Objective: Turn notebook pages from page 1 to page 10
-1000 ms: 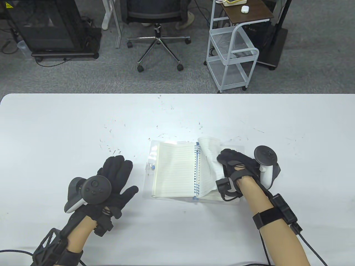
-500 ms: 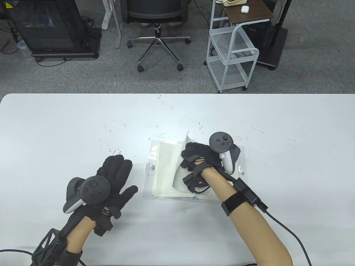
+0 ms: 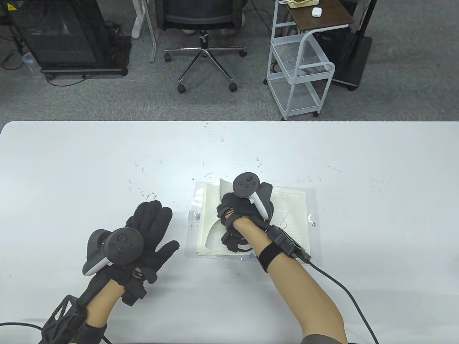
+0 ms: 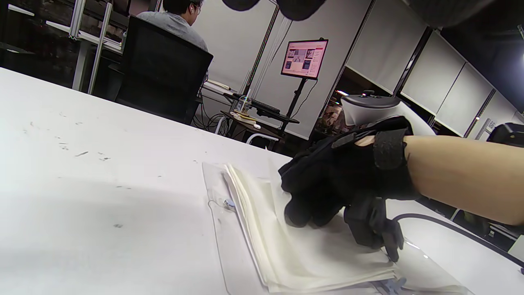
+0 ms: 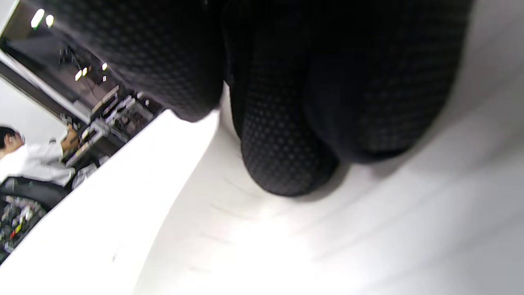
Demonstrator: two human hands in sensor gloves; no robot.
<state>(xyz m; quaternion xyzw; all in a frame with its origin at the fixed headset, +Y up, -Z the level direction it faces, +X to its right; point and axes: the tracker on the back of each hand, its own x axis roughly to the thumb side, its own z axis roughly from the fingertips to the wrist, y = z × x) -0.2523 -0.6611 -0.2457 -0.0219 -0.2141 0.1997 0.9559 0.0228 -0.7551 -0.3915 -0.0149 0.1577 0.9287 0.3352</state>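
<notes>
The left hand (image 3: 152, 229) rests flat and spread on the desk (image 3: 71, 172), holding nothing. Beyond it, the right hand (image 3: 238, 211) presses a curled page (image 3: 223, 186) onto the open notebook (image 3: 290, 211); pushing hard could crease it.

The notebook (image 3: 251, 218) lies open near the middle of the table (image 3: 71, 161), toward its near side. The right hand (image 3: 236, 211) sits over the notebook's left half, on a page (image 3: 224, 188) that curls up at its far end; the right half of the notebook lies bare to the right of that hand. The left hand (image 3: 143, 236) rests on the table to the left of the notebook, just apart from it. Beyond the table's far edge stand an office chair (image 3: 204, 32) at centre, a wire cart (image 3: 301, 71) to its right and a cabinet (image 3: 68, 39) at far left.
</notes>
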